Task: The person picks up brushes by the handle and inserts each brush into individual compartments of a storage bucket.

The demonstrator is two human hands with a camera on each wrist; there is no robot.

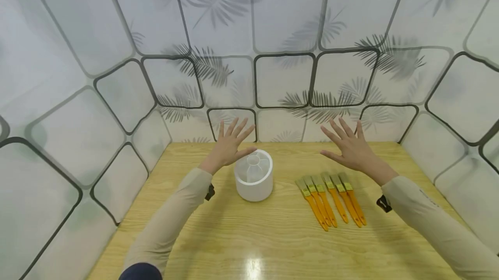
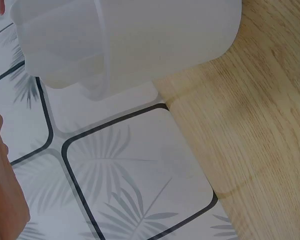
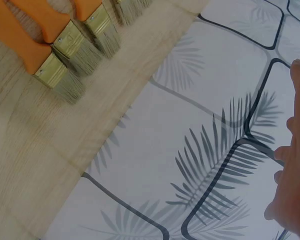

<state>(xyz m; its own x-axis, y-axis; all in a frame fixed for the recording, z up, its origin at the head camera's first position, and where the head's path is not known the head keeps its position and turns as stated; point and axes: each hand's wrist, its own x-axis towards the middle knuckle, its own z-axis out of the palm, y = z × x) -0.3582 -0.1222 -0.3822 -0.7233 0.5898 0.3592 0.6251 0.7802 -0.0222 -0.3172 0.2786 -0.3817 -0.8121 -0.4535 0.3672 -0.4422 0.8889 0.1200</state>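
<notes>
Both hands are raised over the table with fingers spread, holding nothing. My left hand (image 1: 230,144) is up beside a white round divided holder (image 1: 255,189), its thumb overlapping the far rim in the head view; contact cannot be made out. Inside, the holder has a central tube with compartments around it. My right hand (image 1: 351,148) hovers beyond several flat paintbrushes (image 1: 333,200) with orange handles, metal ferrules and pale bristles. The brushes lie in two groups, bristles pointing away from me. In the right wrist view, brush heads (image 3: 57,75) show at upper left.
A light wood table (image 1: 249,236) carries everything. Behind it and along both sides stand panels of patterned white cloth (image 1: 284,80) with dark outlines and leaf prints. A dark blue rounded object (image 1: 141,272) shows at the bottom edge by the left sleeve.
</notes>
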